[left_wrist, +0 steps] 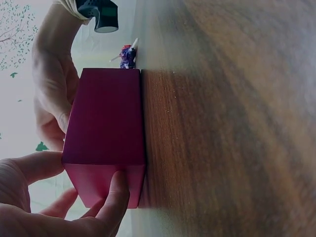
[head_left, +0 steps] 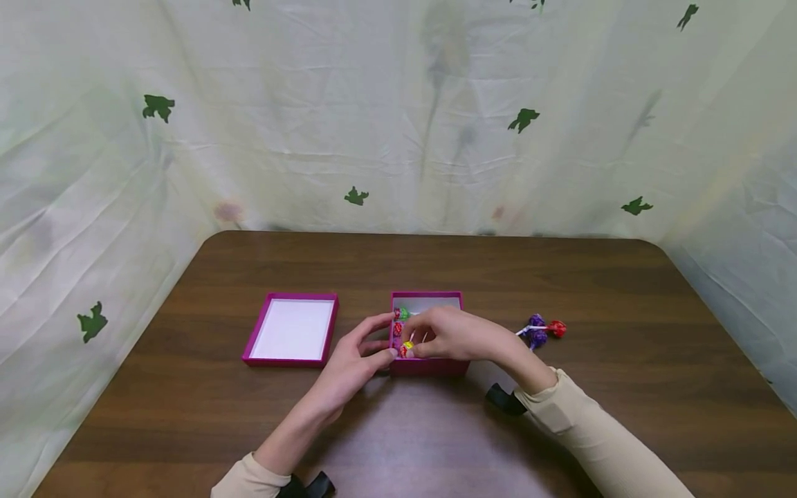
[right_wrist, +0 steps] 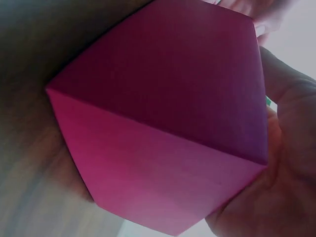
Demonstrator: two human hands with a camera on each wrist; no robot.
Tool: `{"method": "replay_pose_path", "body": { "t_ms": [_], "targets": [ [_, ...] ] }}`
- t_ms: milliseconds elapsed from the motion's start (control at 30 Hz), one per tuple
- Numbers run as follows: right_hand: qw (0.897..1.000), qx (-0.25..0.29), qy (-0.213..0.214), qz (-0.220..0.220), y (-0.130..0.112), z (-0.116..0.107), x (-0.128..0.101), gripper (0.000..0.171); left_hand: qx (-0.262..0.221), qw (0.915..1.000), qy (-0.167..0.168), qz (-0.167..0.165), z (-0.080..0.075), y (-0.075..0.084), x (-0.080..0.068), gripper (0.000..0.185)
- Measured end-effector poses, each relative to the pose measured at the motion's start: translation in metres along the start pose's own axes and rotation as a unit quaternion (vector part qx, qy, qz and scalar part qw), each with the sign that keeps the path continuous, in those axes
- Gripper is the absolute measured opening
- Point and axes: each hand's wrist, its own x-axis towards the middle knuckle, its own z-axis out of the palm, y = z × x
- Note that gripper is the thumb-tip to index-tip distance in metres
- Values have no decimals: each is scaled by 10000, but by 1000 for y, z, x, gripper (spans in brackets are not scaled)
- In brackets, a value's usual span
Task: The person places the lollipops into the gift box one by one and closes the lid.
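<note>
The right hand (head_left: 457,333) has its grip pinching a yellow lollipop (head_left: 407,348) in the box (head_left: 429,367), by the front left corner; the left hand (head_left: 349,363), grip spread, touches the box's left side (the lid (head_left: 301,328) lies further left on the table (head_left: 398,429))

The person wears long beige sleeves (head_left: 604,449) and two small black wrist devices (head_left: 506,400).

No text or label can be read
</note>
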Motion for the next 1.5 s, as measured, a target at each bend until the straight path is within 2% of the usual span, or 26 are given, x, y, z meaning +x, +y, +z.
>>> {"method": "replay_pose_path", "body": {
  "t_ms": [200, 500, 833, 1233, 1500],
  "targets": [
    [9998, 55, -166, 64, 3, 2, 8, 14, -32, 10000, -32, 28, 1, 0, 1, 56],
    [9998, 37, -141, 110, 2, 4, 12, 19, -42, 10000, -36, 67, 0, -1, 2, 56],
    [9998, 8, -185, -68, 3, 4, 12, 20, -5, 10000, 1, 5, 0, 0, 1, 55],
    [9996, -166, -225, -44, 5, 6, 13, 20, 31, 10000, 16, -77, -1, 0, 0, 54],
    [9998, 55, -215, -9, 6, 3, 11, 18, 31, 9999, -7, -108, -1, 1, 0, 55]
  ]
}}
